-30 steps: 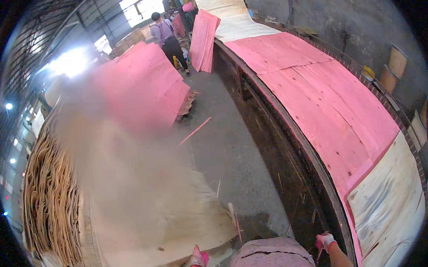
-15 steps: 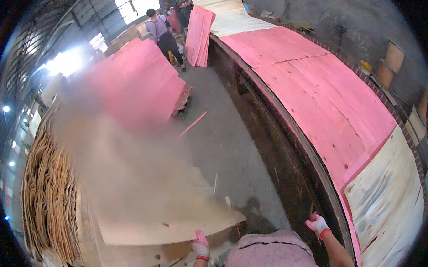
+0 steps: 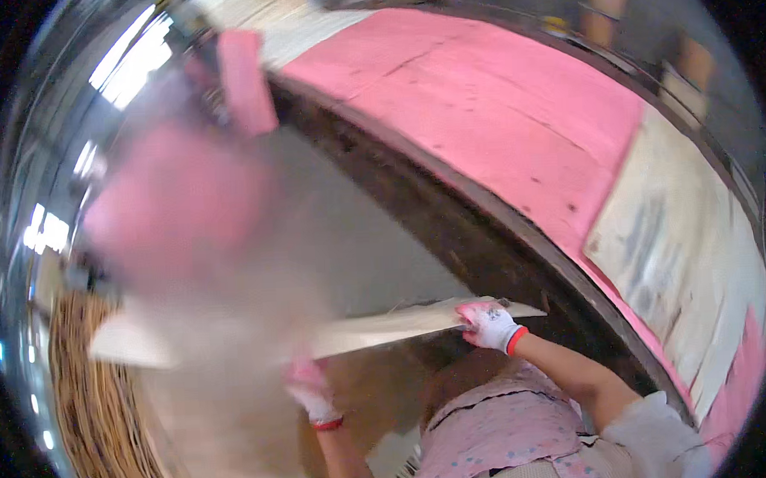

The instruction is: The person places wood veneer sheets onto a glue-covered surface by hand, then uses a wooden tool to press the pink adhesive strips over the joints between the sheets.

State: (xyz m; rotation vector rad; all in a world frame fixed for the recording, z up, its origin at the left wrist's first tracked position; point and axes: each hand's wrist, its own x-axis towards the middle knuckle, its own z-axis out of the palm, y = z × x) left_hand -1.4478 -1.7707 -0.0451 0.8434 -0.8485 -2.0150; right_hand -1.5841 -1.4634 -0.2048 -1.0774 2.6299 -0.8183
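A pale wood veneer sheet [image 3: 395, 326] is lifted at its near edge and stretches across in front of me. My right hand [image 3: 489, 326], in a white glove with pink stains and a red cuff, is closed on the sheet's right end. My left hand [image 3: 313, 394], gloved the same way, is closed at the near edge further left; its fingertips are partly blurred. Below and to the left lies the tall stack of veneer sheets [image 3: 99, 397], its wavy edges showing. A hazy smear hides the lifted sheet's middle.
A long bench with a dark side [image 3: 398, 183] runs along the right. Pink-coated sheets [image 3: 488, 98] cover it, with a pale veneer sheet [image 3: 664, 227] over their near end. Grey floor [image 3: 357, 231] lies between bench and stack. Another pink pile [image 3: 180, 196] is blurred at far left.
My right hand has moved from beside the bench to the left, onto the veneer sheet. The sheet's near edge has risen. My view has turned to the right.
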